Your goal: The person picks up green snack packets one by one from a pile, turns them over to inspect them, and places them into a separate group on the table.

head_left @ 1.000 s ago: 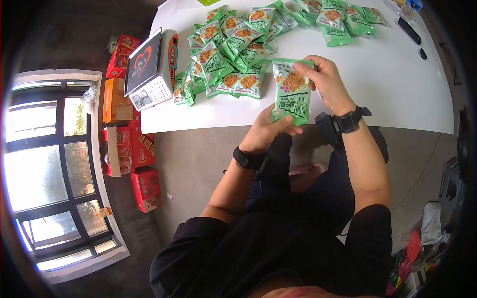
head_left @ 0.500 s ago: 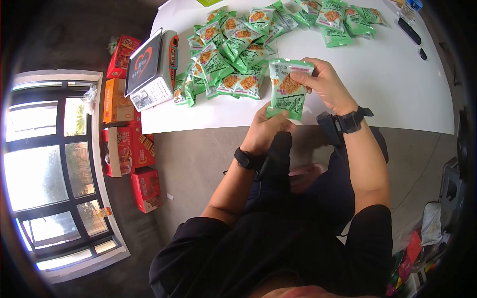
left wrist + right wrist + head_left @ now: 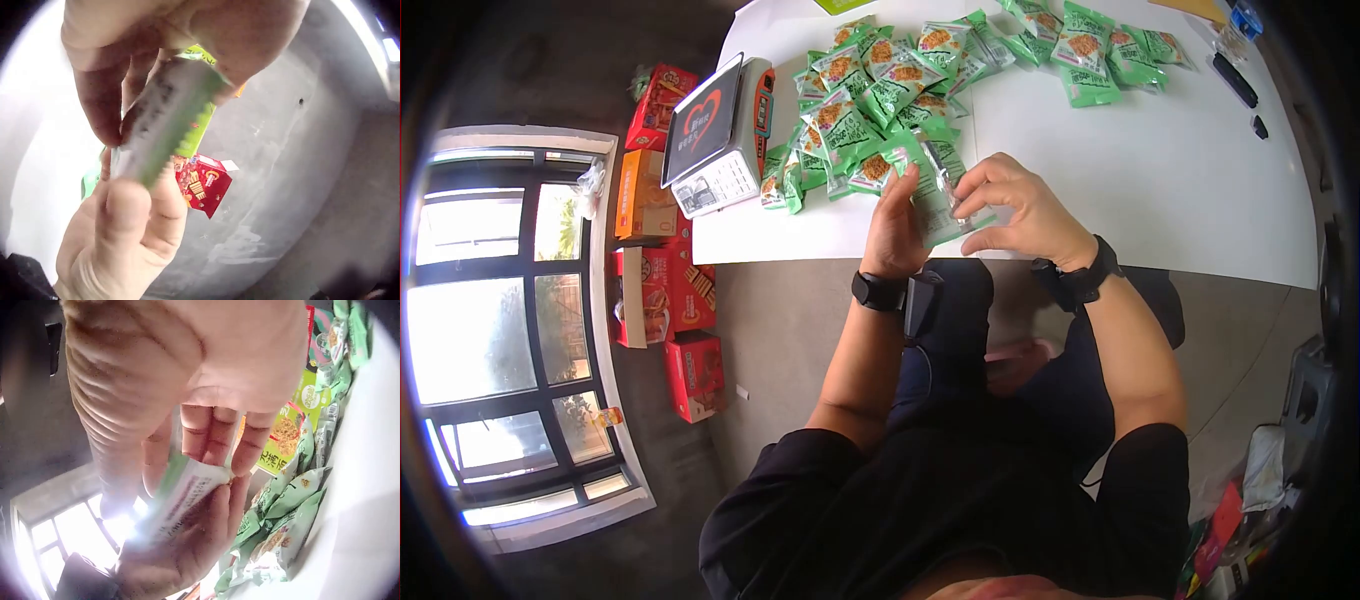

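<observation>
Both hands hold one green snack packet (image 3: 937,197) upright, edge-on to me, over the near edge of the white table (image 3: 1160,180). My left hand (image 3: 903,196) lies along its left face, and in the left wrist view its fingers (image 3: 100,106) and thumb pinch the packet (image 3: 169,119). My right hand (image 3: 978,206) pinches the packet's right side with curled fingers (image 3: 212,437); the packet (image 3: 181,494) shows between both hands. A pile of like packets (image 3: 870,95) lies just beyond the hands.
A weighing scale (image 3: 720,135) stands at the table's left end. More green packets (image 3: 1090,45) lie at the far right, near a black remote (image 3: 1233,78) and a bottle (image 3: 1235,22). Red and orange boxes (image 3: 665,290) sit on the floor to the left.
The packet was held flat, face towards me; it has turned edge-on and moved up and left towards the pile. My left hand rose from its bottom edge to its side.
</observation>
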The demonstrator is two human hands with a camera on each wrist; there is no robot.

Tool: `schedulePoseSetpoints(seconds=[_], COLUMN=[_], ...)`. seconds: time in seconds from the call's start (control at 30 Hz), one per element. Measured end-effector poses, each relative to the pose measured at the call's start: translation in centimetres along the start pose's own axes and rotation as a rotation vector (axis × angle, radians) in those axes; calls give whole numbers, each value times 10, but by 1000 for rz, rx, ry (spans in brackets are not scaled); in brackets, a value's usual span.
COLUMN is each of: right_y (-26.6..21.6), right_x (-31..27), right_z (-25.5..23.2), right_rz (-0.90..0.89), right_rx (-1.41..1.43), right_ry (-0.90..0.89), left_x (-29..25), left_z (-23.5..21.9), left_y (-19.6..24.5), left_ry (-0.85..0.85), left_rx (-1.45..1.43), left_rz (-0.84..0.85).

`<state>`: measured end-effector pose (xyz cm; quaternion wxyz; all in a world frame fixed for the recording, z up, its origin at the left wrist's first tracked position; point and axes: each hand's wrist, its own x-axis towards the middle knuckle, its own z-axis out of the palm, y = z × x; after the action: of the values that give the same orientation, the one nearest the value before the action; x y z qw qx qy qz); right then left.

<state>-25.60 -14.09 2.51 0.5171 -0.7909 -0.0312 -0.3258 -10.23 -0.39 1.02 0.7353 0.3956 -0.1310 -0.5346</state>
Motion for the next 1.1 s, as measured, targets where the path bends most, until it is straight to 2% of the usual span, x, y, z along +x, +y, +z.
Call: schedulePoseSetpoints(seconds=[0.03,0.1,0.17,0.27,0.37,0.47,0.57,0.63,0.67,0.73,0.77,0.83,0.87,0.93,1.0,1.07,1.1], right_y=[-1,0,6,14,18,19,17,15,14,19,20,17,15,19,25,16,17], right_x=[1,1,1,-1,-3,-3,-2,-2,-2,-5,-6,-5,-5,-4,-5,-3,-3], right_z=[-2,-5,-8,-12,-8,-4,-4,-2,-1,6,8,12,14,13,9,3,1], right_rz=[9,18,149,226,242,231,229,243,256,285,314,365,414,434,516,517,548], right_rx=[6,12,59,62,100,102,69,82,95,123,151,198,246,298,519,593,752], right_ry=[2,4,169,147,140,148,158,134,109,71,34,20,5,15,30,64,105], left_x=[-4,-6,-7,-9,-9,-9,-9,-11,-10,-6,-7,-9,-9,-9,-23,-30,-28], left_z=[16,18,20,22,24,24,22,27,28,34,38,47,48,49,77,99,89], left_y=[6,9,10,7,5,5,4,5,4,-2,-5,-12,-15,-20,-11,-3,-5], left_ry=[79,48,19,-2,26,-26,15,-93,-94,-91,-91,6,6,-6,-17,174,241], left_rx=[-95,-69,-44,-25,-46,-107,-132,-172,-172,-29,-30,245,244,528,547,594,582], left_rz=[-18,-17,-17,-22,11,10,18,-15,-16,145,145,181,181,293,309,256,253])
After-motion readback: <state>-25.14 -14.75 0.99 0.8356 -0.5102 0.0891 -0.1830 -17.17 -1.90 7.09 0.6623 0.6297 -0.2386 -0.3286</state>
